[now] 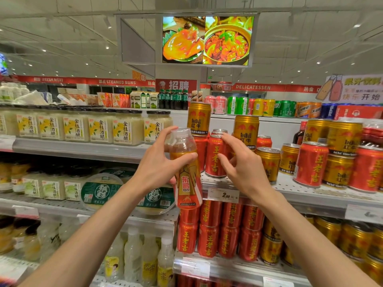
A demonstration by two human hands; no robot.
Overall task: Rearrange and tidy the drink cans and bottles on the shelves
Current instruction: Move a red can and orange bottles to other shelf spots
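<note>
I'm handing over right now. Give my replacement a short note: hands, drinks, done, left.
Left hand grips the orange bottle, upright, in front of the shelf.
Right hand open, holding nothing, fingers near the red cans on the middle shelf.
Gold cans stand stacked on and mixed among red ones.
Done: bottle lifted.
Left: place the bottle, sort the cans.

A clear-capped bottle (185,162) shows amber liquid above a red-and-gold label with white lettering. Red cans (215,157) carry yellow characters; gold Red Bull cans (246,129) bear red bulls and dark lettering. Pale rice jars (126,128) wear white labels with yellow blossoms and black lids. Green, pink and orange cans (236,105) line the top shelf.
</note>
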